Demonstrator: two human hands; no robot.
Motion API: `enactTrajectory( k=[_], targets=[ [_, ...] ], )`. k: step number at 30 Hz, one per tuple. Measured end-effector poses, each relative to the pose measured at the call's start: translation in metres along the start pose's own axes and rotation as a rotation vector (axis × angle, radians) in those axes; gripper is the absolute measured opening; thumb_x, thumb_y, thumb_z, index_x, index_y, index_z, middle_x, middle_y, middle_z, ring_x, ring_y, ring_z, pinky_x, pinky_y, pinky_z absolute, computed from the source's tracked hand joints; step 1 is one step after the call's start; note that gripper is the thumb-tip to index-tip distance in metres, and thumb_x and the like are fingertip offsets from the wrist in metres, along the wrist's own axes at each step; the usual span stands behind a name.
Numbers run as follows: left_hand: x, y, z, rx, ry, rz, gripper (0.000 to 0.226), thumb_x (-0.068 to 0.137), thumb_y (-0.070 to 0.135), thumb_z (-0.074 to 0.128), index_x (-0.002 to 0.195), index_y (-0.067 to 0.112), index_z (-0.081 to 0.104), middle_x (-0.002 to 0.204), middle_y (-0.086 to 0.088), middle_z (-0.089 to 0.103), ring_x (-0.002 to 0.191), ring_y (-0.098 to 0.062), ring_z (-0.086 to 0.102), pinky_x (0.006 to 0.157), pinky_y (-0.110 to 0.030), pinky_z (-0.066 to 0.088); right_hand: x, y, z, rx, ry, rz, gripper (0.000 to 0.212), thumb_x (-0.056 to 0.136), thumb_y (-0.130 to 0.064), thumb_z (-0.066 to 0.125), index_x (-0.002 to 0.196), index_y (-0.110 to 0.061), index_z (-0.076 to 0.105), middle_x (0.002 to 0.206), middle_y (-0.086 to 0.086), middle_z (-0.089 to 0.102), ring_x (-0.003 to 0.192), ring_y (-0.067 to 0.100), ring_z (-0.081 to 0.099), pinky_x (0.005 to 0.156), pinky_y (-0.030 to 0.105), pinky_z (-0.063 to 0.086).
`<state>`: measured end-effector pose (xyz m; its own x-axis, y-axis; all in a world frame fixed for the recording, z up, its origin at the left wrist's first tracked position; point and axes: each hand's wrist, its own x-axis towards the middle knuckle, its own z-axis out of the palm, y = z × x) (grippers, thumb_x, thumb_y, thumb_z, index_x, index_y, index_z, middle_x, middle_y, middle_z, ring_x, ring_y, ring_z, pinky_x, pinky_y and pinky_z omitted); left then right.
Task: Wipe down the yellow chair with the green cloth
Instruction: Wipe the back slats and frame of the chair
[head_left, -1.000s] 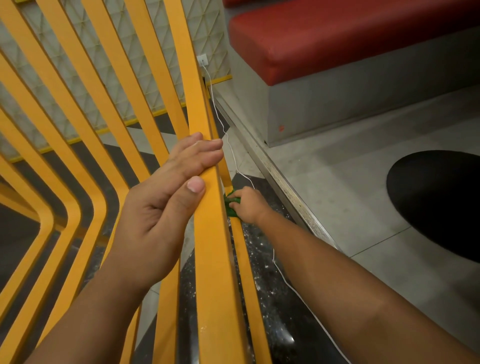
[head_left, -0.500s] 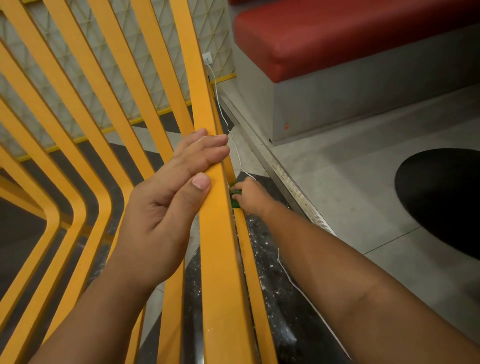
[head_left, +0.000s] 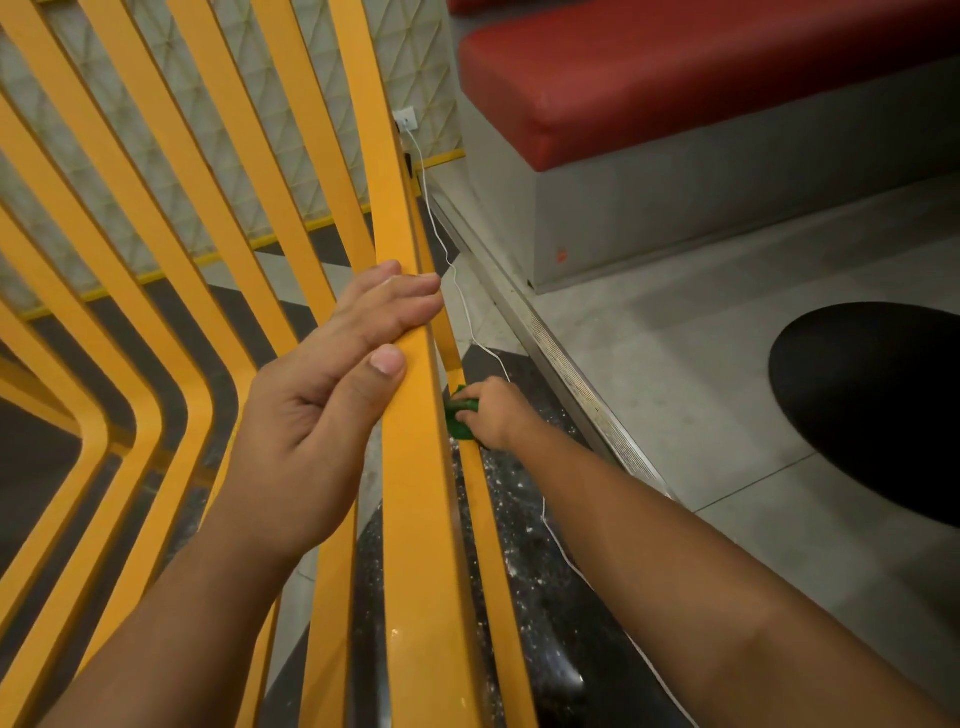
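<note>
The yellow chair (head_left: 415, 509) fills the left half of the head view as a row of curved slats. My left hand (head_left: 332, 415) grips its rightmost slat, fingers over the far edge and thumb on the near face. Lower down, behind that slat, my right hand (head_left: 493, 413) holds the green cloth (head_left: 457, 418) against a thin yellow bar of the chair. Only a small fold of the cloth shows beside the slat; the remainder is hidden under my hand and behind the slat.
A red cushioned bench (head_left: 701, 78) on a grey base stands at the back right. A white cable (head_left: 441, 234) runs from a wall socket (head_left: 405, 120) down across the dark speckled floor. A black round shape (head_left: 878, 405) lies on the grey tiles at right.
My right hand with the cloth slid up the thin bar between the first two frames and has stayed about there since. The left hand keeps its grip on the slat.
</note>
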<state>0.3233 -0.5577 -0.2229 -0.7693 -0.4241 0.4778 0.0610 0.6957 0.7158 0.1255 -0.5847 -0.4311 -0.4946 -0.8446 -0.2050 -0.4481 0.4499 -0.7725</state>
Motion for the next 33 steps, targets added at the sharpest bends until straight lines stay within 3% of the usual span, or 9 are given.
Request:
enactTrajectory(
  k=[5, 14, 22, 27, 33],
  targets=[
    [0.001, 0.000, 0.000, 0.006, -0.003, 0.003, 0.040, 0.100, 0.017, 0.040, 0.136, 0.003, 0.053, 0.143, -0.005, 0.055, 0.145, -0.017, 0.037, 0.121, -0.030, 0.025, 0.000, -0.009, 0.001, -0.018, 0.030, 0.003, 0.034, 0.096, -0.019, 0.067, 0.130, -0.018, 0.068, 0.134, 0.012, 0.061, 0.113, 0.030, 0.062, 0.100, 0.039, 0.053],
    [-0.003, 0.005, 0.002, 0.042, 0.009, -0.015, 0.037, 0.102, 0.008, 0.041, 0.136, 0.002, 0.054, 0.144, -0.003, 0.053, 0.146, -0.012, 0.035, 0.121, -0.024, 0.023, -0.068, 0.012, 0.003, 0.054, -0.044, -0.046, 0.037, 0.094, -0.020, 0.069, 0.131, -0.017, 0.067, 0.136, 0.011, 0.057, 0.123, 0.030, 0.056, 0.105, 0.038, 0.048],
    [-0.004, 0.006, 0.003, 0.028, 0.029, -0.010, 0.036, 0.103, 0.005, 0.041, 0.136, 0.004, 0.054, 0.143, -0.004, 0.054, 0.145, -0.014, 0.036, 0.123, -0.031, 0.023, -0.096, 0.010, 0.003, 0.056, -0.062, -0.030, 0.032, 0.093, -0.020, 0.070, 0.125, -0.022, 0.068, 0.133, 0.009, 0.061, 0.119, 0.029, 0.059, 0.101, 0.040, 0.052],
    [-0.007, 0.008, 0.003, 0.042, 0.028, -0.025, 0.036, 0.104, 0.008, 0.040, 0.136, 0.005, 0.055, 0.145, -0.003, 0.053, 0.146, -0.013, 0.034, 0.123, -0.032, 0.021, -0.134, 0.019, 0.004, 0.065, -0.151, -0.044, 0.022, 0.094, -0.023, 0.070, 0.115, -0.022, 0.063, 0.122, 0.006, 0.062, 0.108, 0.025, 0.062, 0.087, 0.039, 0.057],
    [-0.007, 0.008, 0.005, 0.041, 0.042, -0.017, 0.036, 0.104, 0.011, 0.039, 0.135, 0.007, 0.055, 0.145, -0.006, 0.053, 0.146, -0.016, 0.036, 0.124, -0.040, 0.020, -0.190, 0.039, 0.010, 0.038, -0.249, -0.136, 0.032, 0.092, -0.022, 0.072, 0.122, -0.016, 0.062, 0.122, 0.007, 0.062, 0.108, 0.022, 0.061, 0.091, 0.038, 0.053]
  ],
)
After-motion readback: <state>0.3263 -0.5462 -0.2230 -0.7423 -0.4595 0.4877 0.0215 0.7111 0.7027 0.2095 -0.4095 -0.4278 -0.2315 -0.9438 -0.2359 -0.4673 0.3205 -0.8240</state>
